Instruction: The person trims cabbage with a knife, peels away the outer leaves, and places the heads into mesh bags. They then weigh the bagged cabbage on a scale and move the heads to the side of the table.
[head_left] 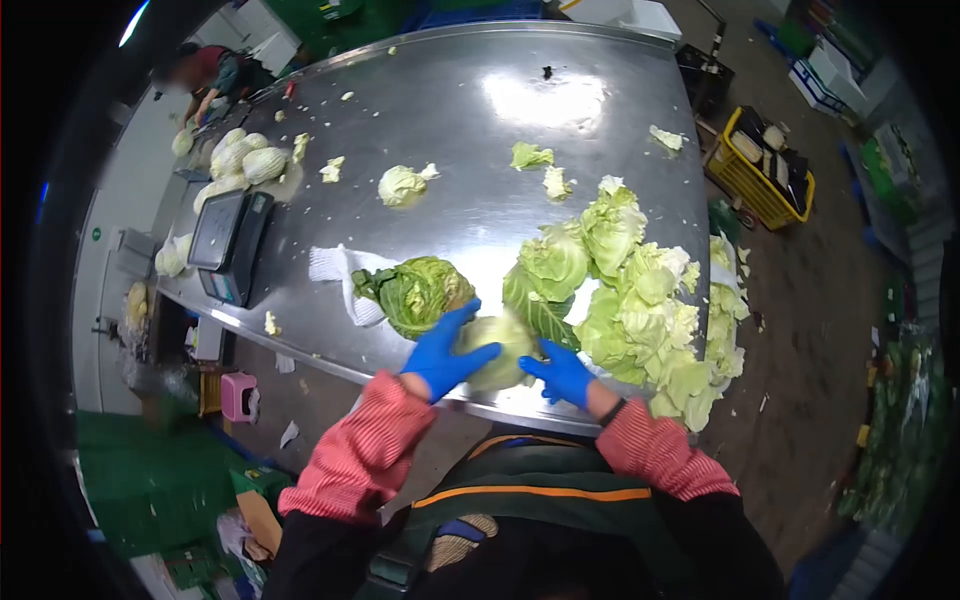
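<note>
Fingers of two hands cup one cabbage; one scale stands apart.

Metal table, shiny, is carrying everything; clock read from its middle. Table is reflecting bright light near one o'clock, a dark speck lying just beyond the glare. Leaf scraps are lying at two; a leaf piece is sitting farther out. Loose leaves are heaping at four, spilling over the edge. Leafy cabbage is resting between six and seven, touching a white cloth at eight. Scale is standing at nine; pale cabbages are clustering just above. Small pale clump is sitting at ten.
</note>
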